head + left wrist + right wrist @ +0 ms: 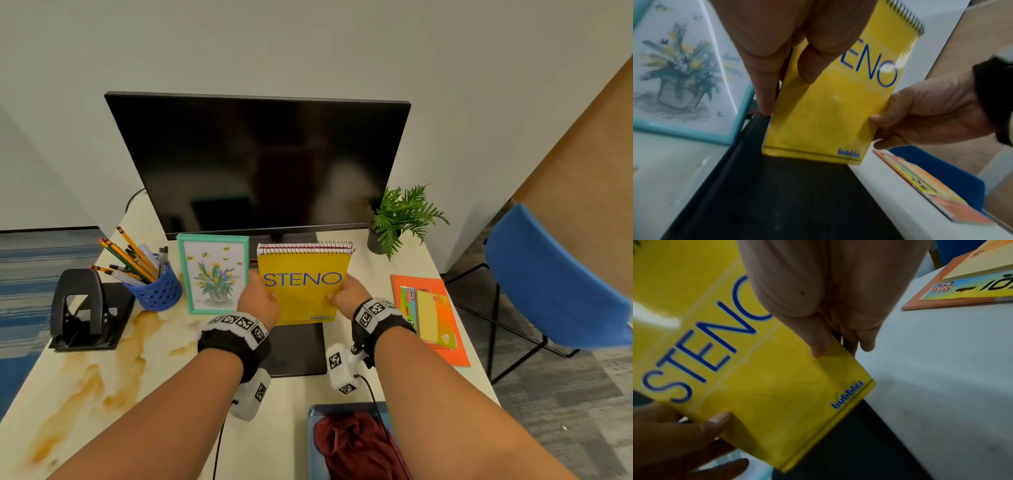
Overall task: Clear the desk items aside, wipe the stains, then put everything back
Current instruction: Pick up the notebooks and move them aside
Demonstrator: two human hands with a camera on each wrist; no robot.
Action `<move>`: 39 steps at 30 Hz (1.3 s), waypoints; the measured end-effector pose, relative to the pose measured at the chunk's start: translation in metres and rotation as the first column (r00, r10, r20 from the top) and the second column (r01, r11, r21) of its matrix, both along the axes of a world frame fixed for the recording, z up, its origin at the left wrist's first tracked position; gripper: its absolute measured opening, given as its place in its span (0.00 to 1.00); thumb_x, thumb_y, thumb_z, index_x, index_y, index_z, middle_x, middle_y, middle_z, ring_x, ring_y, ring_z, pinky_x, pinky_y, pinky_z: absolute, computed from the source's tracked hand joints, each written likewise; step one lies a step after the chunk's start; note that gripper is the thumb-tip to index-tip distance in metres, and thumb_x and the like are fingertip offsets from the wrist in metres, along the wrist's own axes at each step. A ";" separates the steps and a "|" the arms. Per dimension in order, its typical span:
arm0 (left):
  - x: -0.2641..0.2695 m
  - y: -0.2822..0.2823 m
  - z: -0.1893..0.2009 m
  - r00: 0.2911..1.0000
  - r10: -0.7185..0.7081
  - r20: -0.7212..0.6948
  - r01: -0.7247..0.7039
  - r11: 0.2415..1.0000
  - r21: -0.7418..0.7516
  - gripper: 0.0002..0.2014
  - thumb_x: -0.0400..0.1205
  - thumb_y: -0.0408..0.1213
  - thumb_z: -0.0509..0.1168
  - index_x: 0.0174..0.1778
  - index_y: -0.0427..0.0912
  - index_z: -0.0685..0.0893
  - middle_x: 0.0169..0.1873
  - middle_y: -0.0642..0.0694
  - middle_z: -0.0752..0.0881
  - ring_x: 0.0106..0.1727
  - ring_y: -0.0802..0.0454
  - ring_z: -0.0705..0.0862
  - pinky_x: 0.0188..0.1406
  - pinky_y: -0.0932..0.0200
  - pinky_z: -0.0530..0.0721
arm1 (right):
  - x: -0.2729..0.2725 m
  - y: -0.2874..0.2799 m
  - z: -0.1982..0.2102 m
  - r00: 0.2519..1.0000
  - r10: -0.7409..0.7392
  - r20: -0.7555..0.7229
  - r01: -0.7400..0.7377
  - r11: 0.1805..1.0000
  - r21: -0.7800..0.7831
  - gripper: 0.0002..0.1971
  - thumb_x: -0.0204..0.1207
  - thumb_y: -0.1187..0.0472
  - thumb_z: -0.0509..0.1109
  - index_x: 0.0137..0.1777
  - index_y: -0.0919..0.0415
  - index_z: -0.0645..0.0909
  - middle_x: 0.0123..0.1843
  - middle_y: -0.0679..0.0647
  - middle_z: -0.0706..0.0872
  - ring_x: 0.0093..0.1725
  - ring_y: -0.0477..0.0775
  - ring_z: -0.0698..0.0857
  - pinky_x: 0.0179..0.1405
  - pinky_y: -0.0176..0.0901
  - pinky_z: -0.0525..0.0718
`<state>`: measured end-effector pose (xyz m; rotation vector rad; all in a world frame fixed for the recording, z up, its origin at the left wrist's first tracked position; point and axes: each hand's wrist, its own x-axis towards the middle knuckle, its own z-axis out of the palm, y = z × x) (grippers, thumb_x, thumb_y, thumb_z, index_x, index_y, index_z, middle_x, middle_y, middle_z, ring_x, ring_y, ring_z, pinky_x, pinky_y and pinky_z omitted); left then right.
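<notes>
A yellow spiral STENO notebook (303, 287) stands upright over the monitor's black base (294, 349). My left hand (258, 296) grips its left edge, thumb on the cover (809, 68) and fingers behind. At the right edge my right hand (346, 294) pinches the yellow spiral STENO notebook (748, 369), thumb in front. The notebook's (818, 123) bottom edge sits at the base. Brown stains (85, 377) spread over the left part of the white desk (301, 387). A dark red cloth (352, 445) lies at the near edge.
A teal-framed flower picture (214, 274) stands left of the notebook. Further left are a blue pencil cup (156, 291) and a black hole punch (82, 308). An orange pad with sticky notes (431, 318), a potted fern (400, 216), a monitor (260, 164) and a blue chair (555, 277) are also here.
</notes>
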<state>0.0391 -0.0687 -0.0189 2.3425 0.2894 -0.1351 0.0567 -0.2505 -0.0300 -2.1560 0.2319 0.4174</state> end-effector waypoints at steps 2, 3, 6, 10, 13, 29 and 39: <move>-0.006 -0.001 -0.008 0.997 -0.010 -0.074 0.012 0.999 0.037 0.17 0.84 0.28 0.59 0.68 0.33 0.65 0.43 0.40 0.75 0.55 0.35 0.82 0.49 0.52 0.75 | -0.008 0.000 -0.009 0.995 0.074 -0.073 -0.084 0.986 -0.147 0.19 0.79 0.66 0.65 0.70 0.63 0.75 0.65 0.62 0.83 0.64 0.63 0.81 0.58 0.44 0.78; -0.006 -0.002 -0.009 0.996 -0.009 -0.092 0.013 0.999 0.040 0.18 0.84 0.28 0.59 0.69 0.33 0.65 0.44 0.39 0.76 0.56 0.34 0.82 0.50 0.52 0.75 | -0.009 0.000 -0.013 0.993 0.087 -0.086 -0.101 0.978 -0.181 0.19 0.80 0.64 0.64 0.70 0.63 0.74 0.66 0.63 0.82 0.65 0.63 0.81 0.60 0.45 0.77; 0.000 -0.002 -0.008 0.993 -0.032 -0.116 0.040 0.997 0.068 0.19 0.85 0.29 0.58 0.72 0.32 0.64 0.52 0.32 0.82 0.57 0.33 0.82 0.50 0.50 0.76 | -0.007 -0.002 -0.012 0.993 0.054 -0.103 -0.073 0.980 -0.186 0.20 0.82 0.62 0.63 0.73 0.64 0.71 0.70 0.63 0.79 0.69 0.64 0.78 0.67 0.49 0.75; 0.005 -0.005 -0.008 0.988 -0.082 -0.128 0.094 0.992 0.085 0.17 0.85 0.32 0.59 0.68 0.33 0.66 0.48 0.34 0.82 0.50 0.36 0.82 0.46 0.51 0.77 | -0.003 -0.011 -0.005 0.996 -0.019 -0.085 0.008 0.992 -0.129 0.21 0.83 0.62 0.61 0.75 0.64 0.66 0.70 0.64 0.78 0.69 0.64 0.78 0.65 0.49 0.75; 0.004 -0.013 -0.011 0.982 -0.121 -0.148 0.132 0.989 0.068 0.14 0.85 0.33 0.60 0.64 0.32 0.69 0.52 0.34 0.82 0.53 0.36 0.82 0.48 0.51 0.77 | -0.002 -0.020 -0.007 0.990 -0.057 -0.126 0.038 0.988 -0.152 0.21 0.83 0.62 0.59 0.76 0.64 0.65 0.70 0.63 0.77 0.68 0.64 0.78 0.63 0.45 0.74; -0.002 -0.026 -0.045 0.717 -0.395 -0.575 0.641 0.697 0.321 0.32 0.78 0.39 0.65 0.79 0.51 0.65 0.80 0.39 0.57 0.76 0.34 0.67 0.75 0.47 0.72 | -0.012 -0.077 -0.022 0.896 -0.123 -0.426 -0.156 0.811 -0.563 0.31 0.80 0.63 0.65 0.81 0.71 0.59 0.80 0.67 0.64 0.78 0.68 0.67 0.73 0.55 0.72; 0.008 -0.020 -0.057 0.644 -0.454 -0.616 0.746 0.551 0.373 0.33 0.75 0.40 0.72 0.77 0.46 0.68 0.76 0.38 0.66 0.71 0.38 0.76 0.69 0.50 0.78 | 0.008 -0.051 -0.037 0.952 -0.010 -0.306 -0.207 0.714 -0.669 0.27 0.77 0.64 0.65 0.77 0.57 0.66 0.74 0.61 0.69 0.73 0.65 0.72 0.69 0.56 0.77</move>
